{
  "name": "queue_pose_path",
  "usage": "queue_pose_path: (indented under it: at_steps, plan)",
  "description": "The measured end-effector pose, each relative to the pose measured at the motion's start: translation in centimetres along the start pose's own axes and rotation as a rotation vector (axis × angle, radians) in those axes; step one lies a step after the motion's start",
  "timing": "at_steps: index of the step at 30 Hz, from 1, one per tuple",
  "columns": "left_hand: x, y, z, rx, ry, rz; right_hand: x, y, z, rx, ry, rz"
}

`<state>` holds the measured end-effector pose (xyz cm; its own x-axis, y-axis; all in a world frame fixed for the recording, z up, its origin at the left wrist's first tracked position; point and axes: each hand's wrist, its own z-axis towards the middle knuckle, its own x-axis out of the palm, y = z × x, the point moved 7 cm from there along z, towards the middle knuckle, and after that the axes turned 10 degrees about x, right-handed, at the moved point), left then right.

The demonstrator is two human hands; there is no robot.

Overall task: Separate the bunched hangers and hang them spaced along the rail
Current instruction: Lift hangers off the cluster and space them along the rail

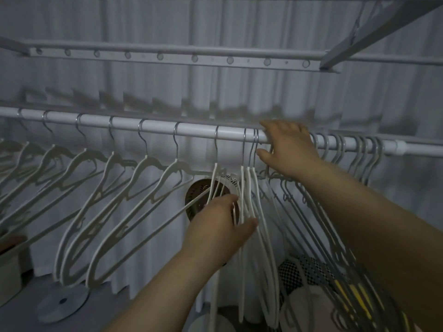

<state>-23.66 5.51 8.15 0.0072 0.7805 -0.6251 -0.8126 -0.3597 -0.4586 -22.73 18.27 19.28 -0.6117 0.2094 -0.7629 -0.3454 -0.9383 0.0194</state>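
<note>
Left hand (220, 224) grasps a few white hangers (249, 188) under the rail (196, 130); right hand (287, 147) drapes over the rail beside their hooks (254, 144), grip unclear. Next, probably: slide one hanger left, apart

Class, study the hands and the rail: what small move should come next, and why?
Probably slide the leftmost of the three close-set hangers left along the rail, leaving a gap like those further left. The left hand pinches their bodies, the right hand sits at their hooks, and a tight bunch waits beyond it.
</note>
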Motion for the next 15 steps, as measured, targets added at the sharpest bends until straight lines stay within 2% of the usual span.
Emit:
queue_pose_path:
  at_steps: [4, 6, 8, 10, 11, 15]
  plan:
    - [1.5, 1.1, -0.1, -0.066, 0.119, -0.025, -0.1, 0.0, -1.5, -0.015, -0.062, 0.129]
    - [2.5, 2.0, -0.3, -0.125, 0.184, -0.158, 0.1, -0.5, -2.4, 0.018, -0.095, 0.173]
    - [2.9, 2.6, -0.7, -0.183, 0.179, -0.314, 0.1, -1.1, -3.4, 0.056, -0.161, 0.229]
    - [2.6, 2.6, -0.9, -0.191, 0.138, -0.387, -0.3, -1.4, -4.7, 0.075, -0.266, 0.286]
    - [2.4, 2.6, -1.0, -0.193, 0.117, -0.419, -0.2, -1.5, -5.2, 0.106, -0.265, 0.323]
    - [1.9, 2.6, -1.1, -0.193, 0.075, -0.53, 2.5, -0.6, -7.3, 0.213, 0.029, 0.431]
